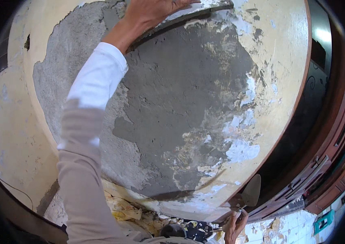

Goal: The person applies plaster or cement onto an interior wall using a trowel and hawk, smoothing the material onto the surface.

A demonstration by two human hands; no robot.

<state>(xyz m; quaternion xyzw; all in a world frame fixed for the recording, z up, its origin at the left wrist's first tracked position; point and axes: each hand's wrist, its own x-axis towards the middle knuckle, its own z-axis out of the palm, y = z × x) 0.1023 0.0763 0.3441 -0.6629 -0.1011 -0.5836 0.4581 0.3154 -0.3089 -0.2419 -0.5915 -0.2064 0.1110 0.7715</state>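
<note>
My left arm reaches up across the wall (168, 93). At the top edge my left hand (152, 14) is closed on a long, flat plastering float (199, 12), its edge lying against the wall; the fingers are partly cut off by the frame. Below the float spreads a patch of dark, damp grey mortar (164, 114), with paler, rougher grey plaster to its left. Low on the right, my right hand (235, 227) grips a trowel (251, 191) by its handle. Its leaf-shaped blade points upward, apart from the mortar, in front of the dark doorway.
Peeling cream and whitish paint (241, 150) borders the mortar on the right. Beyond it are a dark opening with a brown wooden frame (318, 162) and a green object (323, 221) on the floor. Crumpled, stained sheeting (123, 209) and debris lie along the wall's foot.
</note>
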